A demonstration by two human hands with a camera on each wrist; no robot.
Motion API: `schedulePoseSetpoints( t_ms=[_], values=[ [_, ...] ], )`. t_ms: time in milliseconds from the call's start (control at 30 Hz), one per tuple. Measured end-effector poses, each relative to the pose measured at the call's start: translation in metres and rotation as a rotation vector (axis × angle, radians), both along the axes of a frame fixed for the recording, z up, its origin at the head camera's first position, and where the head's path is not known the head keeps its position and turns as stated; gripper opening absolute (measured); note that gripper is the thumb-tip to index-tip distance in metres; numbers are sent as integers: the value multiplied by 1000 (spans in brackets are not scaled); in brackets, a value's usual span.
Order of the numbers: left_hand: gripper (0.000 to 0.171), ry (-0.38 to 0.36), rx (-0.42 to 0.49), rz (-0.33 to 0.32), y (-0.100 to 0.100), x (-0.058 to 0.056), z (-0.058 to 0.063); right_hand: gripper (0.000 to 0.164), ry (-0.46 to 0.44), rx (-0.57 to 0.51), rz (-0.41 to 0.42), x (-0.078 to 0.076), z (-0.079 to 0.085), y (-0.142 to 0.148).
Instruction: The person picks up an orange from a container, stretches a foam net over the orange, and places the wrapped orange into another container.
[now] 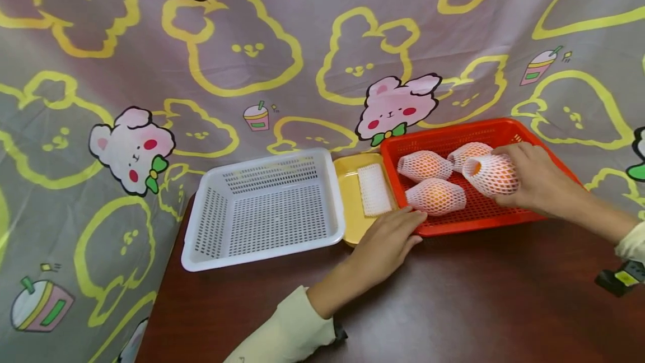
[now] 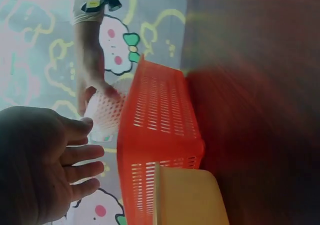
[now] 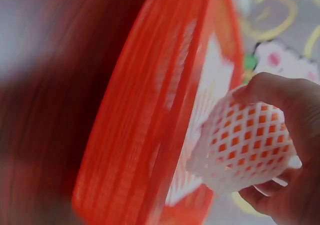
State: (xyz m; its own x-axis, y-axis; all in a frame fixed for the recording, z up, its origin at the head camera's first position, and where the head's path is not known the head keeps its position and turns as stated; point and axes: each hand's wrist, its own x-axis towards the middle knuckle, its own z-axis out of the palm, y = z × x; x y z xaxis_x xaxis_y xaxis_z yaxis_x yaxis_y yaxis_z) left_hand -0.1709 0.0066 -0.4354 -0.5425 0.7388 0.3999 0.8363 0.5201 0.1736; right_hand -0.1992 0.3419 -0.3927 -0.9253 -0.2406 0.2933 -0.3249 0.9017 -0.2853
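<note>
My right hand (image 1: 536, 175) grips an orange-coloured fruit in a white foam net (image 1: 494, 177), held above the right part of the red basket (image 1: 484, 227). In the right wrist view, thumb and fingers lie around the netted fruit (image 3: 247, 145), and the net's end juts past them. Three more netted fruits, at the left (image 1: 425, 166), front (image 1: 436, 196) and back (image 1: 471, 153), lie in the basket. My left hand (image 1: 382, 242) is at the basket's front left corner, fingers extended and holding nothing. Whether it touches the rim I cannot tell.
Left of the red basket stands a yellow tray (image 1: 350, 184) with a flat white foam net (image 1: 374, 190) in it. A white perforated basket (image 1: 262, 254) sits further left. Behind them hangs a patterned cloth (image 1: 302, 32); the brown table (image 1: 453, 296) extends in front.
</note>
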Motion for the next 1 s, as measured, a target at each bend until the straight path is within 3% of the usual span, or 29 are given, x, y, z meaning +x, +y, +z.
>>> schedulePoseSetpoints(
  t_ms=[100, 200, 300, 600, 1000],
  values=[
    [44, 36, -46, -30, 10, -9, -4, 88, 0, 152, 43, -9, -9, 22],
    [43, 73, -98, -43, 17, -13, -9, 89, -63, 265, 75, -14, -18, 39],
    [40, 120, -151, -35, 21, -15, -15, 88, -143, 313, 92, -20, -26, 50],
    [35, 229, -207, -19, 22, -15, -24, 85, -350, 302, 127, -36, -42, 48],
    [36, 211, -220, 2, 22, -16, -27, 90, -393, 302, 118, -48, -50, 45]
  ],
)
